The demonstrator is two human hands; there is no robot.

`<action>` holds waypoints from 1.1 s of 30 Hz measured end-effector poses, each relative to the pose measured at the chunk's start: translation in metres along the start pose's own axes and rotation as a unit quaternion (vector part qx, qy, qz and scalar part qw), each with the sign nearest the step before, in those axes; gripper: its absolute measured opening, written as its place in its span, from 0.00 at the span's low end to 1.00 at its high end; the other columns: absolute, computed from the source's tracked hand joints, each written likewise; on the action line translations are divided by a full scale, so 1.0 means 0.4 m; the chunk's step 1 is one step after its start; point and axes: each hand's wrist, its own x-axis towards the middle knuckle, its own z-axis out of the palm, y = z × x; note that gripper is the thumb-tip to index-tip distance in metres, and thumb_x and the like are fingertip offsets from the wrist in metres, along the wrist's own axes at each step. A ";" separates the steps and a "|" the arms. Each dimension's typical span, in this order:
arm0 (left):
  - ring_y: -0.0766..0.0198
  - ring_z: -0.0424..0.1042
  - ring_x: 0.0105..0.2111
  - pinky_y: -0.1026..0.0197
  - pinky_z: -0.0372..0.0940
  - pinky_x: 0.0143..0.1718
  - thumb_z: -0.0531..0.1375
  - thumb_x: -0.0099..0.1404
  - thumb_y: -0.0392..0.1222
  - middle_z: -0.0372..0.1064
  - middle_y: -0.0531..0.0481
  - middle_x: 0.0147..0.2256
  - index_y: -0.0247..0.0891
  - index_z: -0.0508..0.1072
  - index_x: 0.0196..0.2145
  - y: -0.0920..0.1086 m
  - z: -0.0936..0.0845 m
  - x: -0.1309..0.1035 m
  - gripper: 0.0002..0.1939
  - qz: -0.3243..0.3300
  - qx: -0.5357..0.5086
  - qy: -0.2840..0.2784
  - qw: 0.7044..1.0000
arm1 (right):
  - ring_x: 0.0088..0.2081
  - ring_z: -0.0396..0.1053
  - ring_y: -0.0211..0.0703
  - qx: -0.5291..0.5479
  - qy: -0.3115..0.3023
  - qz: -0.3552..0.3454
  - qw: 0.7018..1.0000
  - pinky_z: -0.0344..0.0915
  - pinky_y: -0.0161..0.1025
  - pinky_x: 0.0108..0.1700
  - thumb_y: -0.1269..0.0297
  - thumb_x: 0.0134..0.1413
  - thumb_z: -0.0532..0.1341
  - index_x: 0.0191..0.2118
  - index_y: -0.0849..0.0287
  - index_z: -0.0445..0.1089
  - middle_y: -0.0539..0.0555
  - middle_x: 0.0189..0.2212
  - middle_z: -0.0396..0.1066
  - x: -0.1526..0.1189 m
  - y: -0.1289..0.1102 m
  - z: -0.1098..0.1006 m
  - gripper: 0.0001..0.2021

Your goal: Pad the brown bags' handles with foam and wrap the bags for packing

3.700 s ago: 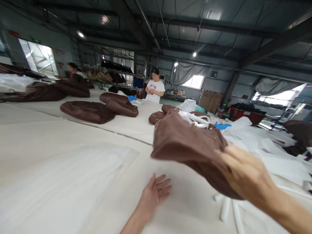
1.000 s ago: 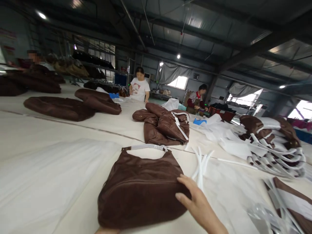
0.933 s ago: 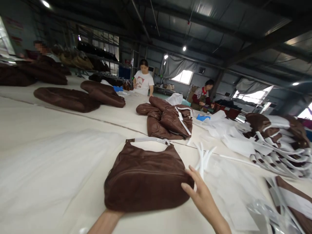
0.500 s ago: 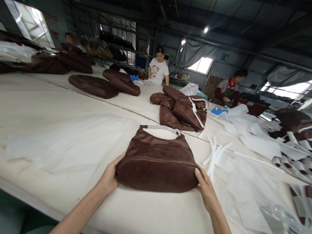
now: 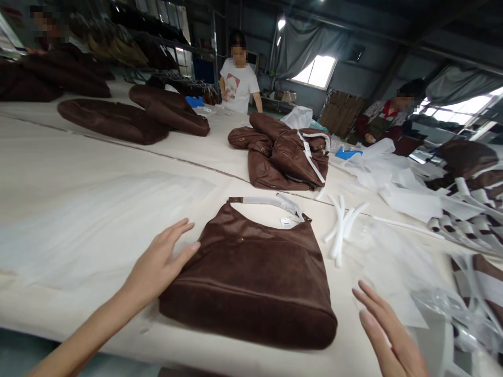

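A dark brown handbag lies on the pale table in front of me, its base toward me. Its handle, wrapped in white, points away, and a small white tag shows beneath it. My left hand is open at the bag's left side, fingers spread; whether the thumb touches the leather I cannot tell. My right hand is open too, apart from the bag on its right and holding nothing.
Several brown bags are piled beyond, with more at the far left. White foam strips and clear plastic lie to the right. A thin white sheet is at the left. People stand across the table.
Both hands have let go of the bag's lower corners and moved apart. The bag now lies flatter and nearer, showing more of its front. My view has shifted.
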 end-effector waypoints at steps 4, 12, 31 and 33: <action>0.49 0.41 0.70 0.41 0.33 0.69 0.50 0.68 0.64 0.44 0.53 0.70 0.52 0.61 0.65 0.126 0.059 0.031 0.31 0.199 0.118 -0.265 0.936 | 0.68 0.50 0.61 0.016 -0.126 -0.144 0.981 0.36 0.63 0.70 0.53 0.50 0.68 0.55 0.44 0.73 0.49 0.64 0.60 0.094 -0.098 0.087 0.24; 0.50 0.42 0.70 0.41 0.38 0.68 0.48 0.71 0.62 0.46 0.54 0.69 0.57 0.59 0.64 0.114 0.097 0.047 0.27 0.155 0.177 -0.451 0.861 | 0.54 0.71 0.54 0.037 -0.376 -0.134 0.916 0.63 0.49 0.58 0.53 0.65 0.56 0.49 0.51 0.77 0.52 0.50 0.76 0.231 -0.101 0.149 0.16; 0.46 0.47 0.68 0.36 0.40 0.67 0.52 0.68 0.63 0.49 0.59 0.68 0.64 0.60 0.63 0.034 0.138 0.052 0.27 0.144 0.163 -0.419 0.882 | 0.44 0.69 0.45 -0.049 -0.110 -0.138 0.983 0.64 0.47 0.52 0.53 0.62 0.60 0.48 0.56 0.75 0.55 0.42 0.74 0.555 0.005 0.360 0.16; 0.46 0.47 0.68 0.35 0.40 0.67 0.52 0.68 0.64 0.49 0.60 0.68 0.65 0.60 0.63 0.029 0.143 0.055 0.27 0.147 0.162 -0.419 0.881 | 0.43 0.68 0.46 -0.099 -0.178 -0.194 0.960 0.59 0.49 0.56 0.52 0.61 0.60 0.45 0.52 0.78 0.54 0.37 0.75 0.533 0.005 0.367 0.14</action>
